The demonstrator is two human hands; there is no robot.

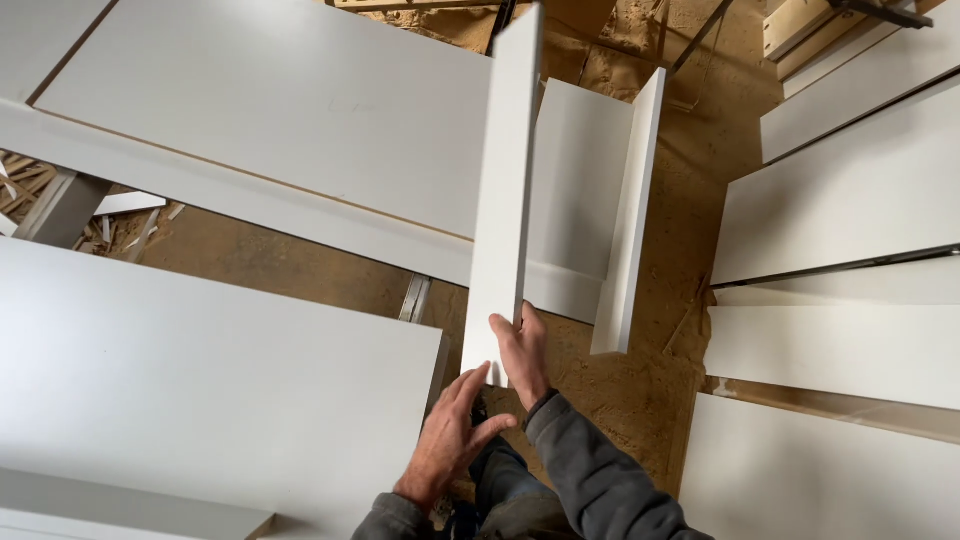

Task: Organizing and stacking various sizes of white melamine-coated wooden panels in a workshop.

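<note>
Over on the left a large white panel (200, 370) lies flat, its right-hand corner reaching toward the person's knees, and above it a second big white sheet (290, 110) stretches toward the top left corner of the view, with offcuts and sawdust (640, 390) on the floor between them. The left hand (452, 440) hovers just below the near end of a long narrow white board (505, 190), fingers spread and open, thumb tip about touching the board's bottom edge but not closed on anything. The board runs away from the person, from the hands up to the top edge of the view. The right hand (524, 352) is wrapped around its near right corner, thumb on the face and fingers behind, gripping it firmly. I'd judge the board stiff and fairly light for its length, with a slick coated face and edges that could chip; held at one end it will want to tip, so a second hold further up would steady it. Just right of it stands an L-shaped white assembly (600, 200), and stacked white panels (850, 200) fill the right side.
</note>
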